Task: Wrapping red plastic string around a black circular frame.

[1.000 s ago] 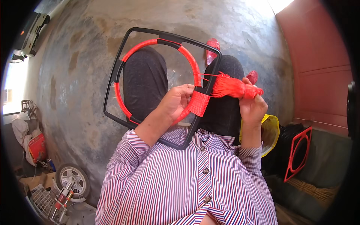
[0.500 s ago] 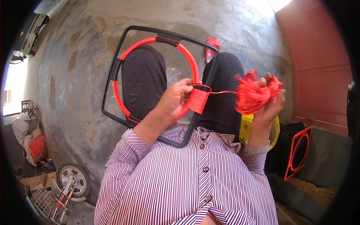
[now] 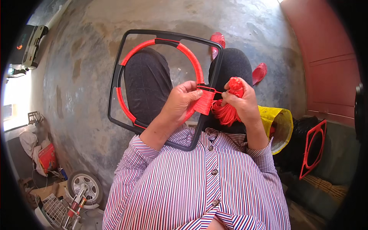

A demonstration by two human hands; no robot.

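A black rounded-square frame [image 3: 116, 79] with a ring inside it rests across my lap, tilted. Red cord wrapping [image 3: 190, 57] covers much of the ring, with bare black stretches between. At the frame's right side a wide band of red cord [image 3: 205, 102] binds ring and frame together. My left hand [image 3: 183, 100] is closed on the ring at this band, thumb on the cord. My right hand [image 3: 242, 100] grips a bundle of red cord [image 3: 226, 114] close to the frame's right edge; a short strand runs from it to the band.
A yellow bag [image 3: 281, 126] stands open beside my right thigh. Beyond it are black material and a red frame with a ring [image 3: 313, 149]. At lower left lie a wheel [image 3: 85, 188] and a wire basket [image 3: 55, 209]. A red door [image 3: 331, 61] is at right.
My right hand has come left and down with the cord bundle, from well out at the side to next to the frame. The strand between is now much shorter. My left thumb has shifted onto the band.
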